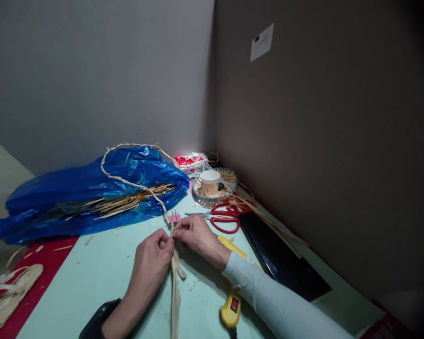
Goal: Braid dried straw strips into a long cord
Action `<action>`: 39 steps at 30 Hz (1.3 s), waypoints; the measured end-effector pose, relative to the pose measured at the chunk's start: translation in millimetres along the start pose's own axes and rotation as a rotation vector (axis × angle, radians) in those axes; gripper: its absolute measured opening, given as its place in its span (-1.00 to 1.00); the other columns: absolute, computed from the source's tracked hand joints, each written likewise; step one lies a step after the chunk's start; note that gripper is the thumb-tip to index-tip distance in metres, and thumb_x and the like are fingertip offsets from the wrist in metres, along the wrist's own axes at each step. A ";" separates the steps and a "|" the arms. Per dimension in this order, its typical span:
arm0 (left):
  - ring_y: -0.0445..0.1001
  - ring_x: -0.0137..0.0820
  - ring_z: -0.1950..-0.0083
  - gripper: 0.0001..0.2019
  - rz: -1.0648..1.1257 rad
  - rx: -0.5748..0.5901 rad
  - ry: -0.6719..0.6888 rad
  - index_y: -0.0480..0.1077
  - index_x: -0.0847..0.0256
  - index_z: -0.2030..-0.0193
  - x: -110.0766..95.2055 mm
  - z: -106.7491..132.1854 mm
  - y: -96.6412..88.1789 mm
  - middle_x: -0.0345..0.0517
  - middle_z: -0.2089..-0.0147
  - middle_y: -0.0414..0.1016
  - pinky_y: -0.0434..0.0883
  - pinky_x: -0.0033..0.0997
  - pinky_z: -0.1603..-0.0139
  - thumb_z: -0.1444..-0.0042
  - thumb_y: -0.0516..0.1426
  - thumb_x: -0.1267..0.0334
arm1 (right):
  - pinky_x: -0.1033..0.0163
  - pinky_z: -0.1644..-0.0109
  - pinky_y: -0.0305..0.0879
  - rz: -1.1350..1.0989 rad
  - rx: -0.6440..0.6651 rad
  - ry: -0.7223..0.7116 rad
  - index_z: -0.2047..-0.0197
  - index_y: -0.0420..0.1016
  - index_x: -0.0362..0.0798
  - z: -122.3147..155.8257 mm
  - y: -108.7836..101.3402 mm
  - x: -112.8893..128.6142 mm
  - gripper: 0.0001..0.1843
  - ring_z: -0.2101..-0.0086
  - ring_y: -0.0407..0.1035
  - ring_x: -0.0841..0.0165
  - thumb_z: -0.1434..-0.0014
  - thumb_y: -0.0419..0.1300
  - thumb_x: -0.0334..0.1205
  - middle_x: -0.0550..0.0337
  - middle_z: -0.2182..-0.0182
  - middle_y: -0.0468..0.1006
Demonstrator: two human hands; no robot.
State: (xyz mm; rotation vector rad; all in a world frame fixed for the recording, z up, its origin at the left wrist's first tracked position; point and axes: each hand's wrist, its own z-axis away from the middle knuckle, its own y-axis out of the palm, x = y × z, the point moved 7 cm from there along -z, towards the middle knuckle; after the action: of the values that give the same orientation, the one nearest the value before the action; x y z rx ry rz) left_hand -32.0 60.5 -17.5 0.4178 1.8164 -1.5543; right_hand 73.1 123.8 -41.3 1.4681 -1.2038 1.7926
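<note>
A long plaited straw cord (129, 181) loops over the blue bag and runs down through a pink binder clip (174, 219) on the table. Just below the clip, my left hand (151, 259) and my right hand (196, 238) pinch the cord's strands, fingertips almost touching. Loose flat straw strips (175, 296) hang from the pinch toward the table's near edge. Both hands are closed; the exact grip of the fingertips is partly hidden. Red-handled scissors (224, 219) lie just beyond my right hand.
A blue plastic bag (67, 183) holds a straw bundle (130, 202). A paper cup (209, 182) stands in a woven basket (233, 179) beside a red-and-white packet (191, 162). A black flat panel (282, 259), a yellow tool with a red switch (231, 310) and a woven sandal (16, 294) lie around.
</note>
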 end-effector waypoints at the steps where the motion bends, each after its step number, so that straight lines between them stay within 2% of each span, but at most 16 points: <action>1: 0.25 -0.37 0.52 -0.78 -0.038 -0.015 0.013 0.16 0.10 0.61 -2.7 1.7 0.3 -0.29 0.64 0.23 0.12 -0.44 0.46 0.01 0.02 0.13 | 0.39 0.42 0.12 -0.020 0.015 0.009 0.52 0.52 -0.11 0.9 0.1 0.9 -0.87 0.54 0.29 0.44 0.04 0.15 -0.37 0.29 0.67 0.40; 5: 0.26 -0.36 0.52 -0.81 -0.126 -0.059 0.041 0.18 0.10 0.61 -6.4 5.4 -0.1 -0.29 0.64 0.22 0.11 -0.43 0.44 0.00 -0.01 0.22 | 0.39 0.50 0.08 -0.126 0.111 0.058 0.50 0.50 -0.13 4.8 3.3 2.3 -0.88 0.60 0.24 0.46 0.00 0.17 -0.32 0.31 0.68 0.37; 13: 0.28 -0.34 0.51 -0.75 -0.034 -0.051 -0.013 0.29 0.13 0.59 3.1 5.1 -0.8 -0.22 0.63 0.31 0.14 -0.42 0.44 -0.05 0.00 0.13 | 0.40 0.53 0.03 -0.352 0.188 0.101 0.53 0.42 -0.14 5.0 13.3 -0.8 -0.89 0.65 0.18 0.52 -0.01 0.17 -0.37 0.35 0.70 0.32; 18: 0.44 -0.27 0.42 -0.76 -0.175 -0.079 0.053 0.41 0.14 0.44 -4.2 10.8 2.9 -0.11 0.49 0.52 0.21 -0.40 0.36 -0.11 -0.03 0.18 | 0.41 0.57 -0.06 -0.484 0.128 0.175 0.58 0.43 -0.16 6.7 9.7 -1.1 -0.88 0.69 0.10 0.56 0.05 0.18 -0.45 0.36 0.74 0.31; 23: 0.50 -0.22 0.35 -0.73 -0.149 0.007 0.114 0.47 0.16 0.35 -8.6 17.0 12.0 -0.02 0.35 0.61 0.26 -0.35 0.27 -0.15 -0.03 0.17 | 0.40 0.56 -0.05 -0.520 0.086 0.209 0.61 0.40 -0.16 5.8 7.9 -2.5 -0.88 0.67 0.09 0.55 0.11 0.16 -0.48 0.35 0.72 0.31; 26: 0.48 -0.23 0.36 -0.69 -0.146 0.058 0.131 0.46 0.15 0.43 -9.4 17.6 8.3 -0.06 0.40 0.59 0.25 -0.34 0.28 -0.17 -0.02 0.11 | 0.39 0.56 -0.08 -0.514 0.076 0.231 0.61 0.40 -0.16 7.3 5.8 -3.4 -0.90 0.67 0.06 0.56 0.13 0.16 -0.48 0.36 0.73 0.29; 28: 0.43 -0.27 0.39 -0.65 -0.133 0.024 0.101 0.42 0.15 0.51 -6.0 14.2 -2.4 -0.09 0.47 0.53 0.23 -0.35 0.32 -0.16 -0.01 0.05 | 0.38 0.56 -0.12 -0.506 0.077 0.245 0.61 0.41 -0.17 9.1 4.2 -3.9 -0.91 0.67 0.03 0.56 0.13 0.17 -0.47 0.36 0.74 0.28; 30: 0.37 -0.34 0.46 -0.67 -0.009 0.010 0.036 0.41 0.17 0.49 1.4 7.9 -10.3 -0.14 0.52 0.47 0.22 -0.39 0.40 -0.14 0.02 0.03 | 0.38 0.56 -0.15 -0.487 0.094 0.256 0.60 0.42 -0.17 10.6 4.3 -4.7 -0.91 0.66 0.02 0.56 0.11 0.18 -0.44 0.35 0.73 0.29; 31: 0.33 -0.39 0.50 -0.71 0.105 0.055 -0.008 0.42 0.18 0.42 6.1 4.2 -8.7 -0.18 0.54 0.45 0.20 -0.43 0.46 -0.12 0.04 0.03 | 0.37 0.56 -0.15 -0.475 0.099 0.261 0.60 0.42 -0.18 10.9 4.7 -5.6 -0.91 0.66 0.02 0.56 0.10 0.18 -0.44 0.35 0.73 0.29; 33: 0.19 -0.49 0.64 -0.71 0.373 0.255 -0.116 0.42 0.21 0.29 14.1 -1.2 7.3 -0.28 0.63 0.35 0.10 -0.50 0.60 -0.06 0.10 0.00 | 0.37 0.55 -0.14 -0.451 0.089 0.273 0.59 0.40 -0.17 10.2 5.6 -9.1 -0.91 0.65 0.03 0.55 0.11 0.17 -0.45 0.36 0.73 0.26; 35: 0.03 -0.60 0.71 -0.66 0.575 0.422 -0.203 0.40 0.24 0.26 17.8 -3.5 24.1 -0.33 0.65 0.32 -0.04 -0.56 0.68 0.02 0.19 -0.01 | 0.37 0.53 -0.08 -0.441 0.046 0.287 0.56 0.37 -0.14 8.1 5.4 -14.8 -0.92 0.64 0.07 0.54 0.14 0.18 -0.47 0.39 0.72 0.25; 36: -0.01 -0.64 0.72 -0.65 0.631 0.456 -0.227 0.40 0.26 0.28 19.2 -5.1 29.1 -0.31 0.63 0.34 -0.08 -0.58 0.69 0.06 0.23 0.00 | 0.38 0.52 -0.04 -0.433 0.018 0.294 0.52 0.36 -0.13 6.9 4.9 -18.2 -0.90 0.62 0.11 0.53 0.16 0.19 -0.48 0.40 0.70 0.28; 39: -0.02 -0.71 0.72 -0.65 0.681 0.427 -0.245 0.41 0.30 0.39 24.6 -11.1 32.1 -0.29 0.60 0.35 -0.13 -0.61 0.69 0.14 0.30 0.03 | 0.37 0.47 0.06 -0.344 -0.032 0.278 0.40 0.39 -0.12 3.1 3.1 -25.6 -0.80 0.56 0.25 0.47 0.17 0.26 -0.44 0.34 0.62 0.42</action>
State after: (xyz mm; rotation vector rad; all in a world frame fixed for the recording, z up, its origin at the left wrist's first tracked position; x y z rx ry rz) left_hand -31.8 73.7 -57.2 0.8933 0.9886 -1.4020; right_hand 79.0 123.0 -66.6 1.2669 -0.7850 1.6641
